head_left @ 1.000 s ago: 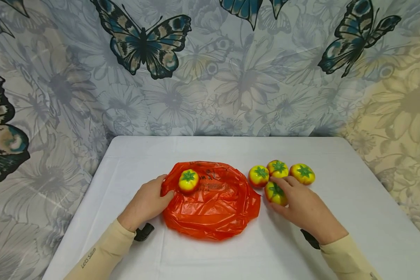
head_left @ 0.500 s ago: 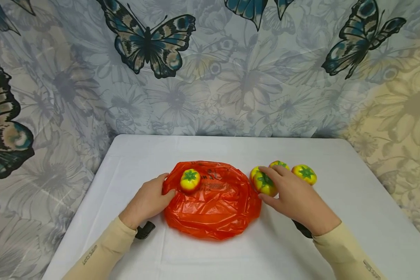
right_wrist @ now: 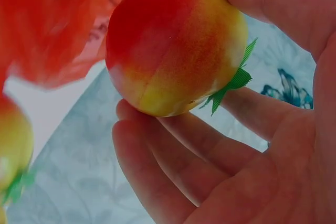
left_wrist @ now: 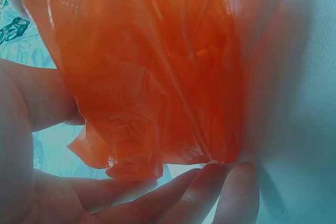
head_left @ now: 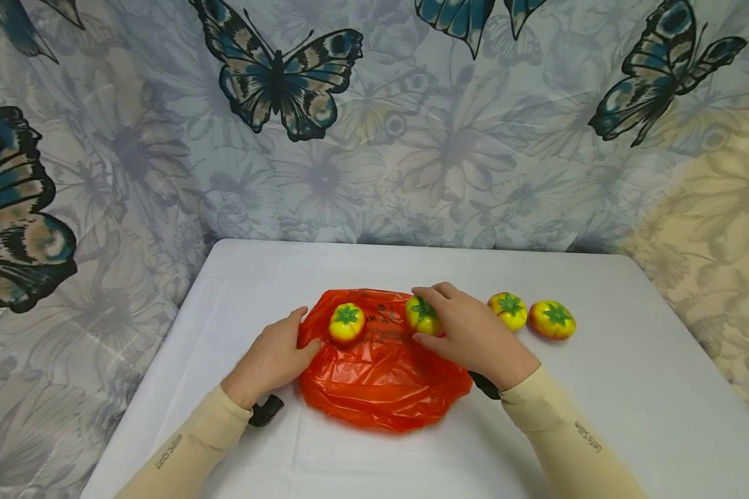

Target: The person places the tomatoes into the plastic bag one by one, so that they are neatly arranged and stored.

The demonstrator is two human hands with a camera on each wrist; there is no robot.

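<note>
A red plastic bag point(head_left: 381, 398) lies spread flat on the white table. My left hand point(head_left: 273, 357) grips its left edge, thumb on top; the left wrist view shows the bag's film point(left_wrist: 142, 77) between thumb and fingers. On the bag's upper left sits a red-yellow artificial tomato point(head_left: 347, 324) with a green calyx. My right hand point(head_left: 474, 336) holds another artificial tomato point(head_left: 422, 317) over the bag's upper right. In the right wrist view, thumb and fingers curl round this tomato point(right_wrist: 176, 45), its fabric calyx turned toward the palm.
Right of the bag, an artificial tomato point(head_left: 508, 310) stands close to another artificial tomato point(head_left: 552, 320). My right hand hides part of the table beside the bag. A butterfly-patterned cloth point(head_left: 374, 187) hangs behind the table's far edge.
My right hand has taken hold of a tomato from the group at the right and carried it left over the bag. My left hand keeps its grip on the bag's edge.
</note>
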